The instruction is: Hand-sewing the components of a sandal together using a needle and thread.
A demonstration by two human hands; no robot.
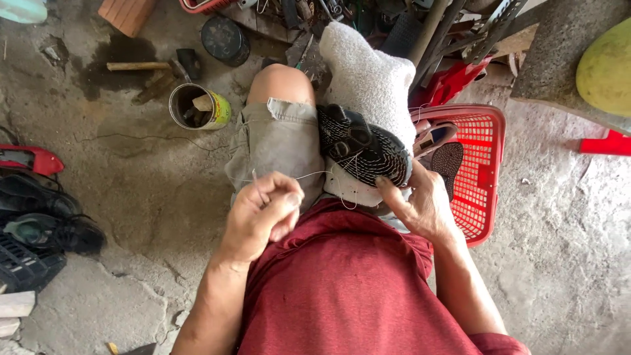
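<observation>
Stitching on a shoe sole, thread drawn taut across the lap.
Left hand (263, 210) is clenched, pinching a thin needle (255, 179) and pulling pale thread (309, 175) away from the black patterned shoe (365, 148); right hand (420, 204) presses its fingers against the sole's lower edge, grasping the shoe steady on the knee, over a white cloth (368, 72). To do this well, I judge the pull should stay level and even while the right hand keeps the shoe from twisting, so the stitch seats without tearing. The needle is barely visible, the stitch hole cannot be made out, and the red basket (483, 171) behind partly hides its contents.
</observation>
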